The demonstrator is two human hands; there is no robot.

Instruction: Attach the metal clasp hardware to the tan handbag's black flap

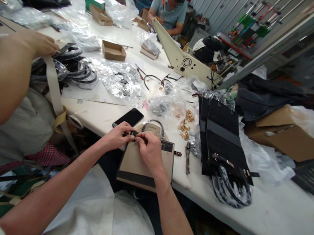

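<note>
A tan and black bag (143,168) leans at the table's front edge before me, its flat tan face turned up. At its top left, my left hand (121,135) pinches a short black strap (134,133) with thumb and forefinger. My right hand (150,149) is closed at the same spot, fingertips on the strap too; what lies exactly between the fingertips is partly hidden. Behind the bag's top edge rises a plastic-wrapped handle (160,124). A second strap end with gold metal (177,153) sticks out on the right. Beside my left hand lies a black phone (128,118).
Right of the bag lie pliers (188,158), gold hardware (186,123) and stacked black bag pieces (224,133). Plastic bags and an open cardboard box (113,51) stand farther back. A co-worker's arm (10,67) reaches in at left; another person (170,8) sits opposite, behind a cream machine (182,59).
</note>
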